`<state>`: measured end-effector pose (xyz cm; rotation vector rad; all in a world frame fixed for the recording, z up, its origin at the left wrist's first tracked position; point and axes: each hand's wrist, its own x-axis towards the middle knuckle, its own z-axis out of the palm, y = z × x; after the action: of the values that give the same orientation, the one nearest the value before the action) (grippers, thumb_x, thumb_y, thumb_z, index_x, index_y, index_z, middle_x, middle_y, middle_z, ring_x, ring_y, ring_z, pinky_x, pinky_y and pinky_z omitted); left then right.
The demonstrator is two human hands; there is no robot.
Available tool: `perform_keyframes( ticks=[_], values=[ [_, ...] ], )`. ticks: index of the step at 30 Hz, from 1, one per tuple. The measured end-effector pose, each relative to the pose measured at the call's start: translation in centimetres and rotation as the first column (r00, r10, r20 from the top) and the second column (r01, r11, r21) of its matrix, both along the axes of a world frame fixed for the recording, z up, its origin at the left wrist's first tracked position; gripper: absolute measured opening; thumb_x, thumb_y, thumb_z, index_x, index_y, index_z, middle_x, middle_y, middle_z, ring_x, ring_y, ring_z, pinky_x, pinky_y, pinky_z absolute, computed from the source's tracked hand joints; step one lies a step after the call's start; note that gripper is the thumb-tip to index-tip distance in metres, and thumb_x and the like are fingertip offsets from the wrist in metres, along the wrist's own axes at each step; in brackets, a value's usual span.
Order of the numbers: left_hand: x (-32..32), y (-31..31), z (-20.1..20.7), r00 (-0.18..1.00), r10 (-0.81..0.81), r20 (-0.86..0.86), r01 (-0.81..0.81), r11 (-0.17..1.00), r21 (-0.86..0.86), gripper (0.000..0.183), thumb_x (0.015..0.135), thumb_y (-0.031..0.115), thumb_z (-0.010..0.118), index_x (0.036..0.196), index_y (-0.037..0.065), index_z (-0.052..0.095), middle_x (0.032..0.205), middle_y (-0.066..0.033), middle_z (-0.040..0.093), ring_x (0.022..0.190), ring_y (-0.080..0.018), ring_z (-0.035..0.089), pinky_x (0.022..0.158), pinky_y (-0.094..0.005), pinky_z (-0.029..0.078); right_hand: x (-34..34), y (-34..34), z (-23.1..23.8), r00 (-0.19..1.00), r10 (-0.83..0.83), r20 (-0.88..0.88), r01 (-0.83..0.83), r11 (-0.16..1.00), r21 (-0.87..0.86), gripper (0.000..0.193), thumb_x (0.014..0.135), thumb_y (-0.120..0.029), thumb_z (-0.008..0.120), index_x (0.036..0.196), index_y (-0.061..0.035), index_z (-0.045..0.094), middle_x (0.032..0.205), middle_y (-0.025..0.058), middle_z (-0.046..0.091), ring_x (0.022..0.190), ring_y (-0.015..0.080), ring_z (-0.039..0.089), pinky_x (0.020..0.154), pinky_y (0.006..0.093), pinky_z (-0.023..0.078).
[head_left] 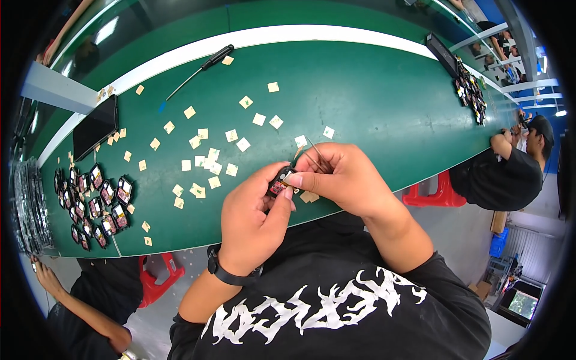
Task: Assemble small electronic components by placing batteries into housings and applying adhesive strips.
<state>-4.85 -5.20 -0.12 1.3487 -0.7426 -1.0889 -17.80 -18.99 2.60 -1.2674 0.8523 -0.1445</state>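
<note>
My left hand [255, 219], with a dark band on its wrist, grips a small black-cased electronic unit [278, 186] near the table's front edge. Pinkish-red parts show in the open face of the unit. My right hand [336, 178] has its thumb and fingertips pressed at the unit's right side. Thin metal tweezers [314, 147] are tucked in the curled fingers of that hand, pointing away from me. What lies right under the right thumb is hidden. Small pale square pads [309, 196] lie partly behind my hands on the table.
The green table [372, 102] holds several scattered pale squares [242, 144]. Similar black units [95, 207] cluster at left beside a dark flat tablet-like device [96, 128]. A screwdriver [207, 64] lies at the back. More units [470, 93] are piled at far right. Co-workers [510, 171] sit at both sides.
</note>
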Motion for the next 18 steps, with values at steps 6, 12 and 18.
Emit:
perform_keyframes(
  ticks=[6, 12, 18],
  values=[
    [0.25, 0.28, -0.12, 1.0, -0.026, 0.01, 0.025, 0.999, 0.039, 0.036, 0.099, -0.003, 0.058, 0.134, -0.005, 0.058, 0.101, -0.0049, 0.066, 0.077, -0.0082, 0.063, 0.065, -0.0213, 0.05, -0.43, -0.27, -0.57, 0.998, 0.059, 0.022, -0.059, 0.998, 0.002, 0.011, 0.093, -0.006, 0.076, 0.092, -0.0007, 0.067, 0.079, -0.0006, 0.067, 0.069, 0.0031, 0.06, 0.062, 0.0193, 0.048],
    [1.04, 0.26, 0.4, 0.995, -0.064, -0.078, 0.065, 0.998, 0.015, 0.044, 0.094, -0.008, 0.053, 0.138, -0.003, 0.058, 0.102, -0.0095, 0.068, 0.078, -0.0105, 0.066, 0.069, -0.0257, 0.054, -0.66, -0.51, -0.62, 0.997, 0.05, 0.064, -0.053, 0.998, 0.042, 0.011, 0.093, -0.006, 0.076, 0.097, -0.0005, 0.068, 0.084, -0.0011, 0.067, 0.074, 0.0029, 0.06, 0.065, 0.0202, 0.049],
    [0.88, 0.54, -0.05, 0.994, -0.103, 0.04, 0.104, 0.994, -0.043, 0.05, 0.093, -0.007, 0.048, 0.142, -0.006, 0.054, 0.107, -0.0088, 0.065, 0.081, -0.0112, 0.064, 0.071, -0.0239, 0.053, -0.78, -0.32, -0.44, 0.995, 0.047, 0.084, -0.048, 0.999, 0.0, 0.012, 0.096, -0.011, 0.073, 0.093, -0.001, 0.068, 0.077, -0.0033, 0.063, 0.068, 0.0016, 0.054, 0.059, 0.0204, 0.043]
  ],
)
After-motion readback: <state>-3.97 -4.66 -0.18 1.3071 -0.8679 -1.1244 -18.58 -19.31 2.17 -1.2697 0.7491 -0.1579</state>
